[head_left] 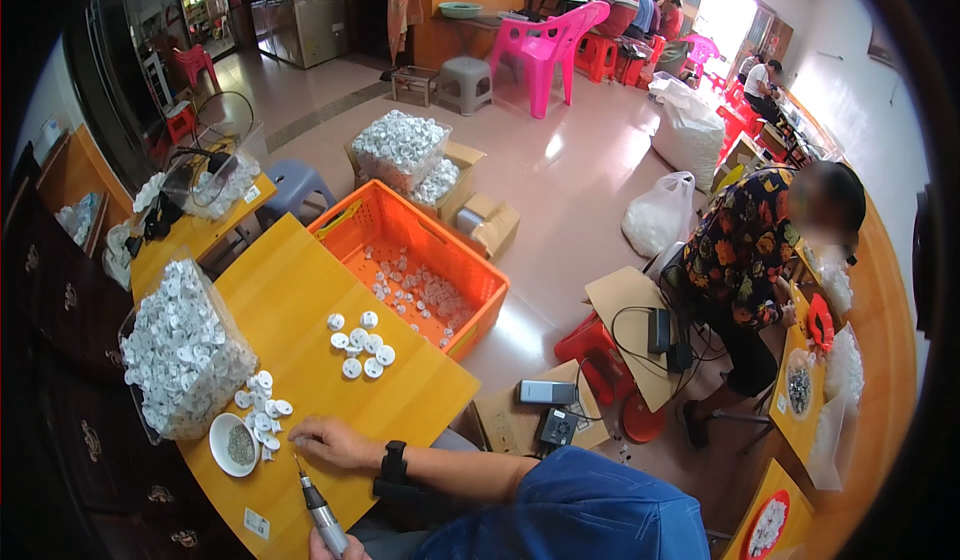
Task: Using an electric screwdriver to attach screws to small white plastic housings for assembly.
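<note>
My left hand (354, 551), at the lower edge, is wrapped round a silver and black electric screwdriver (322, 512). Its thin bit points up toward my right hand (338, 444), which wears a black wristband (393, 463). The right fingers are bent together low over the yellow table (290, 290); whatever they pinch is too small to tell. Beside them lies a loose pile of small white plastic parts (264, 405). A white bowl (222, 457) of tiny metal pieces, probably screws, stands left of the fingers. Several round white parts (372, 343) form a group farther back on the table.
A clear tub heaped with white parts (180, 350) stands at the table's left. Behind the table's right edge is an orange crate (415, 230) with scattered white parts. Boxes (500, 410) with a power unit (556, 426) sit to the right. A co-worker (745, 250) works farther right.
</note>
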Demonstrator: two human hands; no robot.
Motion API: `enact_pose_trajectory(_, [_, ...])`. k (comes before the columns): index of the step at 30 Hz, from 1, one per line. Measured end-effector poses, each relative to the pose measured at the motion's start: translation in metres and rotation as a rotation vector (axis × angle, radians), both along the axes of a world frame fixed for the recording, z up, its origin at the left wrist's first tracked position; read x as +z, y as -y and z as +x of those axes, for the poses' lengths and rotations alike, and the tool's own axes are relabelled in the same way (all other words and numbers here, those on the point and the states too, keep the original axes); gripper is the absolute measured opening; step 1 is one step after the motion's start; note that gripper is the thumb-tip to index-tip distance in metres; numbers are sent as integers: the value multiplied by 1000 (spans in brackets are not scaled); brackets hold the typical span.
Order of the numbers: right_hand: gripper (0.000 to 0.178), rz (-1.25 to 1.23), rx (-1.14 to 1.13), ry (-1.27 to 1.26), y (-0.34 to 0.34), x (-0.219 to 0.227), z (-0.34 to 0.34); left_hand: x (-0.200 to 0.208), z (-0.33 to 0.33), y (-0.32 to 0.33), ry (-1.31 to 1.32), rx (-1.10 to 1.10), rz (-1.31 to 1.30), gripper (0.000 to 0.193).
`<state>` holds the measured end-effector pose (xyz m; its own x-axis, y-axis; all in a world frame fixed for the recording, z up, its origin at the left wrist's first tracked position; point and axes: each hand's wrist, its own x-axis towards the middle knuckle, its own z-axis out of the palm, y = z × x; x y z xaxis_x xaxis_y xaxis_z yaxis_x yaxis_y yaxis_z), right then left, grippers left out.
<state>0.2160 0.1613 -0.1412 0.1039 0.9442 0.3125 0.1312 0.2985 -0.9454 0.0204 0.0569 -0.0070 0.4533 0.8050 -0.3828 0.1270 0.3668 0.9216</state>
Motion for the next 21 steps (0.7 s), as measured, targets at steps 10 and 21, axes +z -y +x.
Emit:
enact_pose_trajectory(10, [17,29,4,19,4,3,7,-6,-21,-11,-7,-45,-19,40])
enact_pose_trajectory(21, [15,-167,72,-28,9,18,1,-14,-25,-4,-2,23,59,45])
